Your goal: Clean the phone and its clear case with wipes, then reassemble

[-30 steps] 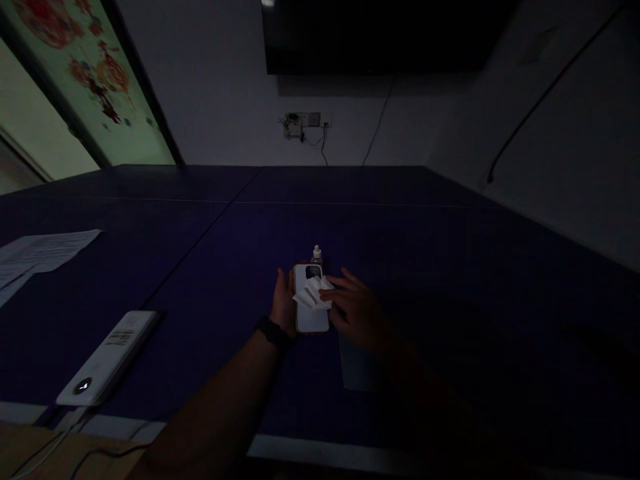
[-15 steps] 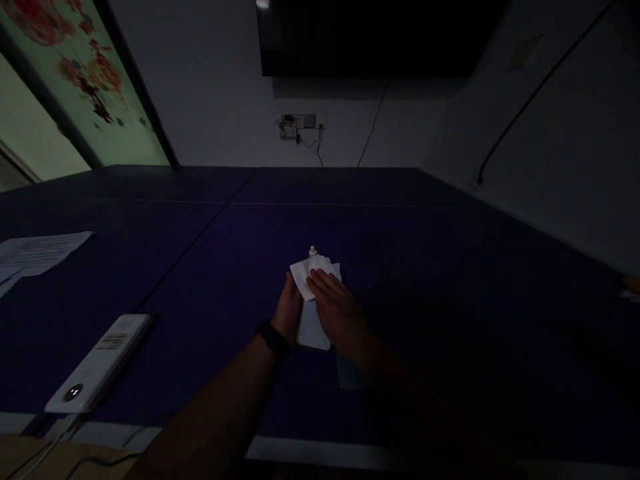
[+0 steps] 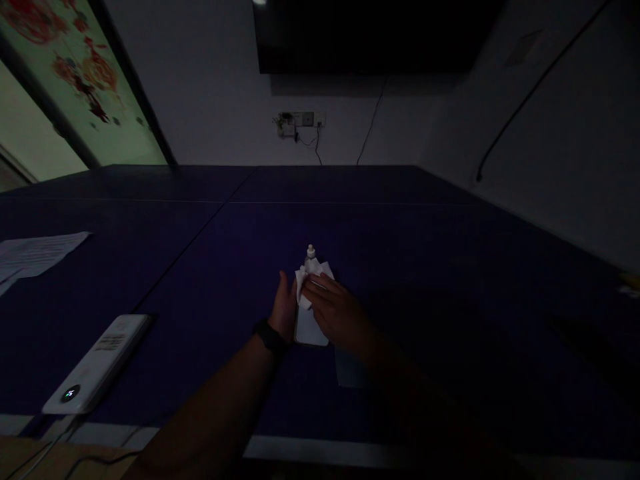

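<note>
A smartphone [image 3: 311, 329] with a pale face lies in front of me, its upper part covered by a crumpled white tissue [image 3: 304, 301]. My left hand [image 3: 284, 312], with a dark watch on its wrist, grips the phone's left edge; its thumb points up and the other fingers are mostly hidden. Over the tissue lies my right hand [image 3: 337, 312], its fingers pressing the tissue on the phone. Just beyond the tissue stands a small bottle [image 3: 311, 253] with a white nozzle cap. A flat bluish-grey piece [image 3: 349, 373] lies partly under my right wrist.
A white power bank [image 3: 97, 367] with cables plugged in lies at the left of the dark blue table [image 3: 225, 267]. Printed sheets [image 3: 43, 253] lie farther left. A black screen [image 3: 370, 37] hangs on the wall above sockets [image 3: 305, 120]. The room is dim.
My right hand has drawn the tissue slightly toward me and bunched it up more. More of the bottle shows now. My left thumb stands a little farther from the tissue.
</note>
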A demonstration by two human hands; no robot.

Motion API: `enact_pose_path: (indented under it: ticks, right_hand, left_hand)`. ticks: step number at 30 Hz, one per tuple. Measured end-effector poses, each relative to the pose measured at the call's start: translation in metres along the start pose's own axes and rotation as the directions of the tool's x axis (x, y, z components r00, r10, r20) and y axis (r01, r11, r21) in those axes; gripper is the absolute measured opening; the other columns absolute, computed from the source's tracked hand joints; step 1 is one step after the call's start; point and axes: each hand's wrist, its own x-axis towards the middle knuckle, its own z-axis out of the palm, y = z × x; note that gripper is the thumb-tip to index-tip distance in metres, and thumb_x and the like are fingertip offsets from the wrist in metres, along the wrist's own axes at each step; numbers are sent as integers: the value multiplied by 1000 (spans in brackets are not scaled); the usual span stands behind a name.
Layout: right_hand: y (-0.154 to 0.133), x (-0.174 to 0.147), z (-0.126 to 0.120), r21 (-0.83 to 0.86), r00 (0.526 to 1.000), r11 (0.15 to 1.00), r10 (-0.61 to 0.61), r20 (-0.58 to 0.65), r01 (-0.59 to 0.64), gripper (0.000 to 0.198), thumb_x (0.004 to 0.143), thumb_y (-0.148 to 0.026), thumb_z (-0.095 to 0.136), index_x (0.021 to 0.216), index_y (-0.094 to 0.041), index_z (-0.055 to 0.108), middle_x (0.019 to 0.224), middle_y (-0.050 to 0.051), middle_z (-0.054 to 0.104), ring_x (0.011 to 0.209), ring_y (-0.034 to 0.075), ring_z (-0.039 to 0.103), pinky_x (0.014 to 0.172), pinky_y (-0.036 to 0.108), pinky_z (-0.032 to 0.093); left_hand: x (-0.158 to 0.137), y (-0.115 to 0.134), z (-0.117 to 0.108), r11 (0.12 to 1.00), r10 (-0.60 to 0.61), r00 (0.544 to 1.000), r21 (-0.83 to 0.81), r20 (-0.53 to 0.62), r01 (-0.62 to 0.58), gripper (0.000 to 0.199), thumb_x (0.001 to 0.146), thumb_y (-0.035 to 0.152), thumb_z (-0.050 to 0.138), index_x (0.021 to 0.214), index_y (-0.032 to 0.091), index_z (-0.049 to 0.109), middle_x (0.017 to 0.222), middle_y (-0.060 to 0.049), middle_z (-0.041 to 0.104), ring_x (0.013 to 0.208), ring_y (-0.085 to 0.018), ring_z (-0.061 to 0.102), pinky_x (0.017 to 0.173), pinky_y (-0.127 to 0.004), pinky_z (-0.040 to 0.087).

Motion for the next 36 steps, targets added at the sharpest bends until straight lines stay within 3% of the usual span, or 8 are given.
enact_pose_path:
  ticks: [3,7,10,16,20,29,36]
  right_hand:
    - [3,-2,-3,8,999,1000,12,-40,-12,59,87,-3,51,141,-24,62,141,7,68,134,25,59,121,53,41]
    - [0,-4,-6,-28,999,999,43,10,-42,58,90,-11,54,148,-16,54,151,13,59,141,29,51,120,54,36]
    - [-2,-5,-9,-14,997,999,43,61,-42,58,91,-14,56,149,-23,53,148,9,61,141,30,49,114,54,36]
    - [-7,-5,-7,-111,983,976,185,-11,-185,50,97,-21,54,146,-24,54,153,9,57,132,34,50,104,54,34]
    - [-9,-7,-2,-117,987,983,146,60,-138,58,97,-29,57,153,-21,45,159,10,50,137,37,44,103,55,34]
    - [-4,-5,2,-108,987,981,159,-24,-161,59,96,-20,56,153,-28,45,153,6,57,129,33,51,101,50,37]
    - [5,-3,7,-71,977,977,193,-86,-199,49,95,-4,49,137,-27,63,140,6,68,113,26,63,98,46,39]
  left_hand:
    - [2,-1,-1,1000,-12,1000,2,-8,12,80,95,75,37,147,18,55,124,-15,72,115,-34,69,102,-44,50]
    - [3,1,-1,999,-15,995,33,-96,18,77,97,73,33,150,21,52,123,-12,73,113,-33,70,102,-44,50]
    - [2,3,-1,1000,13,998,26,-65,-11,75,97,72,36,151,21,51,123,-12,73,111,-32,71,101,-43,51]
    - [2,1,-5,997,36,998,64,-45,-33,75,96,73,40,150,24,53,124,-11,73,113,-32,70,101,-41,51]
    - [3,1,-6,997,54,994,66,-93,-48,74,97,72,39,151,23,52,127,-12,73,116,-31,69,103,-42,50]
    - [8,-1,-12,994,91,994,65,-58,-87,70,97,70,41,149,25,54,128,-11,72,117,-30,69,104,-41,50]
    - [21,-8,-17,995,89,996,37,-5,-88,74,91,77,44,139,22,61,122,-12,73,112,-31,70,96,-41,53]
